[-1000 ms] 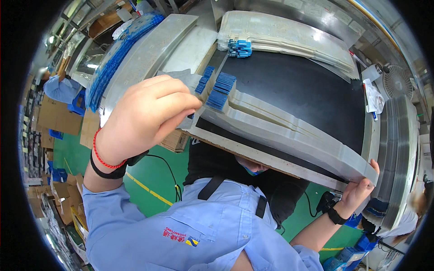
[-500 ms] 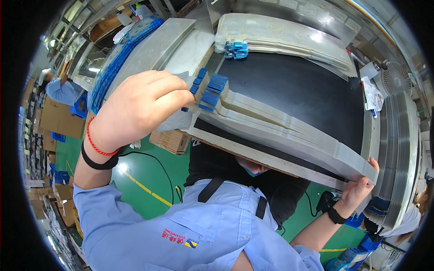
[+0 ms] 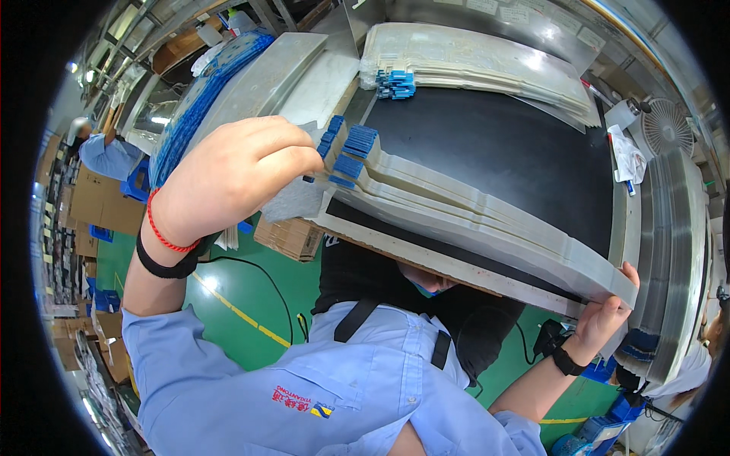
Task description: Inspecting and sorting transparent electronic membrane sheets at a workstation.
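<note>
A bundle of long, thin, pale grey flexible sheets (image 3: 487,226) stands on edge and bows across the front of the black work surface. Blue tabs (image 3: 347,166) stick up in rows at its left end. There, my left hand (image 3: 247,167) is closed, with fingers bent around a grey cloth (image 3: 298,201) beside the tabs. The fingertips are partly hidden, and I cannot tell whether they also touch the tabs. At the other end my right hand (image 3: 601,319) grips the bundle, with thumb and fingers around its corner.
On the black worktop (image 3: 494,159) lies a stack of similar sheets (image 3: 471,61) at the back. More sheets (image 3: 669,258) stand to the right, near a fan (image 3: 668,129) and a white rag (image 3: 628,158). Blue netted material (image 3: 201,99) lies left. A cardboard box (image 3: 289,237) sits below the table.
My left hand, the cloth and the tabbed end of the bundle have shifted very slightly left. My right hand keeps its grip on the other end.
</note>
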